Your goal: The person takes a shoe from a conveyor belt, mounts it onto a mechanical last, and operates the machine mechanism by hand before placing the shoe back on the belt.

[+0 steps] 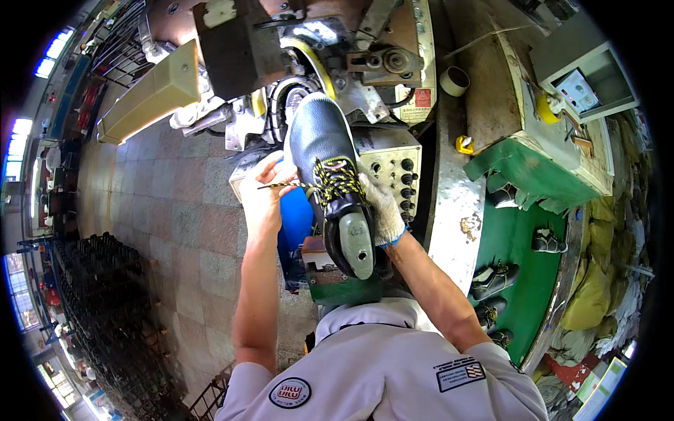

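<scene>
A black leather shoe (318,133) with black-and-yellow laces (335,177) is stretched over a grey shoe last (357,245). Its toe points away from me, up against the clamping parts of a machine (295,91). My right hand (381,209), in a pale knit glove, grips the shoe's right side near the heel; some of its fingers are hidden behind the shoe. On the other side my bare left hand (265,193) has its fingers closed on a thin, dark, lace-like strand (275,186), with the fingertips close to the upper.
A control box (393,165) with black knobs sits behind my right hand. To the right, several shoes (495,279) lie on a green surface (523,245) beside a worn bench (491,105) holding a tape roll (455,81). Black racks (105,281) stand on the left.
</scene>
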The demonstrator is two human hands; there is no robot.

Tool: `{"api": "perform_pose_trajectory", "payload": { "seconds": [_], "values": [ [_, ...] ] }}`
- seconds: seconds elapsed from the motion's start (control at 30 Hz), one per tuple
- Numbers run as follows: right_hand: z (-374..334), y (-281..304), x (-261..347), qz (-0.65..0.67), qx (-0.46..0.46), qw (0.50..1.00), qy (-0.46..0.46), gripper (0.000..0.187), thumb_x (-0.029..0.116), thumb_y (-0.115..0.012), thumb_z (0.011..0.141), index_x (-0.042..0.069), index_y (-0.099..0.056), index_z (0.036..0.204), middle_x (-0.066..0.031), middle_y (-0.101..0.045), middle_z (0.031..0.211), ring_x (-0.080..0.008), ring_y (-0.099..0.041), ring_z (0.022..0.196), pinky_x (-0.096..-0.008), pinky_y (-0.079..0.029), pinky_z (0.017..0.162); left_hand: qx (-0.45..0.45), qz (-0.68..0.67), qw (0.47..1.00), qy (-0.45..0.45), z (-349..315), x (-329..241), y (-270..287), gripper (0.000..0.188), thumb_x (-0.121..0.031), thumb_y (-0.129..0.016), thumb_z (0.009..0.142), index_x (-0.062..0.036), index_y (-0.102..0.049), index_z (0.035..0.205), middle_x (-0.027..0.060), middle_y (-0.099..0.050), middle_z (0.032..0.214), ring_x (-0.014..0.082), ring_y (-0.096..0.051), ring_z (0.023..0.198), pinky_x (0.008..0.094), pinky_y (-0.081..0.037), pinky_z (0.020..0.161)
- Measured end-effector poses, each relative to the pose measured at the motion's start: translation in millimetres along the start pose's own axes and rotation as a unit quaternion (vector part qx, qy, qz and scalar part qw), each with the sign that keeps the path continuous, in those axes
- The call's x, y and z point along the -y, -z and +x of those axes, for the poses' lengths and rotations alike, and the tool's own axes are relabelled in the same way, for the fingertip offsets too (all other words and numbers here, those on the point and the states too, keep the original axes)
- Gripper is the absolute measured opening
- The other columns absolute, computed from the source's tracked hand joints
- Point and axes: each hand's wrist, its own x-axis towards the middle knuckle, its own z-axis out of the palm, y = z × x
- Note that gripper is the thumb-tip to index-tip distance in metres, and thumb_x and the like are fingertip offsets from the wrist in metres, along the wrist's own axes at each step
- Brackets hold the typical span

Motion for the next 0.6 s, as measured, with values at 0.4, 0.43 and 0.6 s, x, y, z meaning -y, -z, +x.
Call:
{"api": "perform_pose_trajectory", "payload": {
  "seconds": [0.4, 0.43, 0.6],
  "values": [
    [68, -19, -26, -0.091, -0.091, 0.989, 0.067, 0.046, 0.023, -0.065, 0.100, 0.000, -0.058, 0.138, -0.0051, -0.067, 0.121, -0.0116, -0.062, 0.105, -0.0264, -0.050, 0.092, -0.079, -0.089, 0.979, 0.164, 15, 72, -8, 0.047, -0.038, -0.056, 0.104, -0.0004, -0.063, 0.131, 0.0065, -0.070, 0.109, 0.0171, -0.063, 0.097, 0.0333, -0.050, 0.088],
    [67, -17, -24, -0.150, -0.104, 0.980, 0.076, 0.049, 0.029, -0.061, 0.101, -0.004, -0.058, 0.136, -0.0087, -0.066, 0.124, -0.0141, -0.061, 0.110, -0.0276, -0.047, 0.098, -0.078, -0.157, 0.961, 0.213, 9, 72, -15, 0.049, -0.042, -0.054, 0.104, -0.0016, -0.063, 0.130, 0.0069, -0.070, 0.110, 0.0171, -0.064, 0.097, 0.0334, -0.051, 0.087],
    [69, -29, -30, -0.161, -0.133, 0.973, 0.094, 0.046, 0.028, -0.063, 0.100, -0.004, -0.061, 0.132, -0.0075, -0.068, 0.119, -0.0123, -0.061, 0.105, -0.0261, -0.047, 0.094, -0.031, -0.207, 0.951, 0.228, 10, 63, -8, 0.048, -0.049, -0.050, 0.105, -0.0059, -0.066, 0.120, 0.0067, -0.073, 0.100, 0.0161, -0.070, 0.081, 0.0332, -0.057, 0.073]
  ]
}}
